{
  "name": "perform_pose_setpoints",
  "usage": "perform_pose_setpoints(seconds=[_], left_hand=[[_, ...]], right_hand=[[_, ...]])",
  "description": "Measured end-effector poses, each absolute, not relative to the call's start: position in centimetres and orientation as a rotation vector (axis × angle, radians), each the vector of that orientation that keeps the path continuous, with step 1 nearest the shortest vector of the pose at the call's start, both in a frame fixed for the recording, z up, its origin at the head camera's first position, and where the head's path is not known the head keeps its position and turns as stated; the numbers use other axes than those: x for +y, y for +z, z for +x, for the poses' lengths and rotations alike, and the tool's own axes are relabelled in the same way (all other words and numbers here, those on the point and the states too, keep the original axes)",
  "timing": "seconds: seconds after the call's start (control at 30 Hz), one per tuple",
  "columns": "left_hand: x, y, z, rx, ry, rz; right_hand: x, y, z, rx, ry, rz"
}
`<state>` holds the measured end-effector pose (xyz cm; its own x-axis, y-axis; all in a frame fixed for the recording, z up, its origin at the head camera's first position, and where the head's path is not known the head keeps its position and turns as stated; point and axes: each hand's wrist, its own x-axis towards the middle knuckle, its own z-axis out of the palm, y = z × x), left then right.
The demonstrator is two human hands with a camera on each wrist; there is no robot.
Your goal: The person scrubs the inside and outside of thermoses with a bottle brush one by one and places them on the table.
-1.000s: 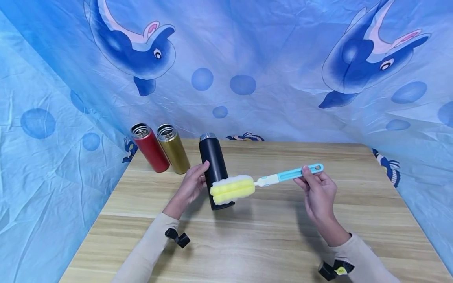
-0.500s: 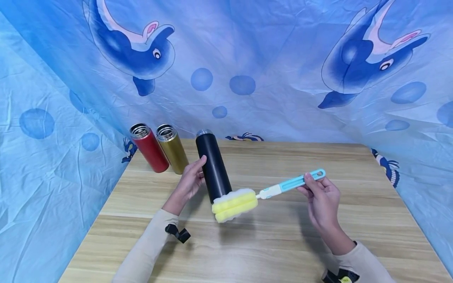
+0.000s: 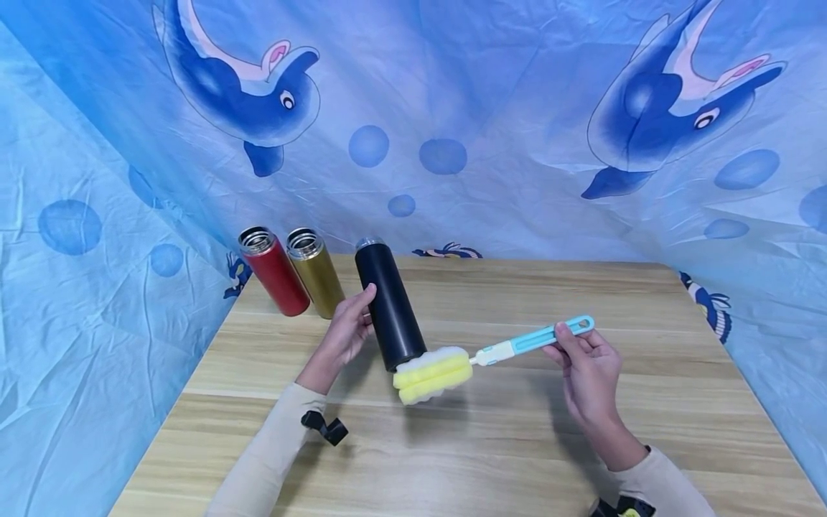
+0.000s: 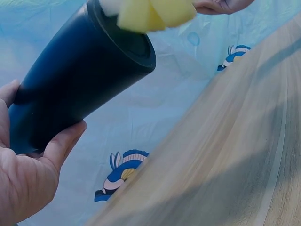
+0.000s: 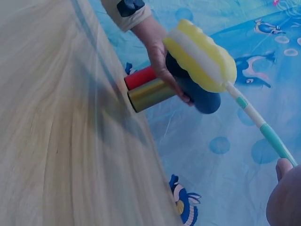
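My left hand (image 3: 347, 332) grips a black thermos bottle (image 3: 392, 309), held tilted above the table with its base towards me and its steel neck pointing away. Between the thumb and fingers of my right hand (image 3: 592, 377) is the turquoise-and-white handle of a bottle brush (image 3: 494, 352). Its yellow and white sponge head (image 3: 434, 377) lies at the bottle's base. In the left wrist view the sponge (image 4: 155, 14) overlaps the edge of that base (image 4: 131, 44). The right wrist view has the sponge (image 5: 202, 56) partly covering the bottle (image 5: 202, 96).
A red thermos bottle (image 3: 274, 273) and a gold one (image 3: 316, 273), both without lids, stand upright side by side at the back left of the wooden table (image 3: 517, 445). A blue sheet with dolphins (image 3: 517, 194) hangs behind and at the sides.
The black bottle has tipped so its base comes up towards me. My right hand and the brush have moved slightly down and to the right, the sponge going from the bottle's side to its base.
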<state>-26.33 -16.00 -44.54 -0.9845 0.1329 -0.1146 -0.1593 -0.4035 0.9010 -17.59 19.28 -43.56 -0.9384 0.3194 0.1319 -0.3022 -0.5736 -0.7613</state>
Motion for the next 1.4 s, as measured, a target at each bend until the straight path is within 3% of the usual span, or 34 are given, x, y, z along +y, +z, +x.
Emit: perform_pose_setpoints(seconds=[0.27, 1.4], left_hand=[[-15.7, -44.5, -26.1, 1.594, 2.537, -0.031], [-16.2, -44.8, -25.8, 1.657, 2.538, 0.055]], right_hand=[[19.0, -44.7, -17.9, -1.384, 2.410, -0.189], [19.6, -44.7, -17.1, -1.310, 2.540, -0.211]])
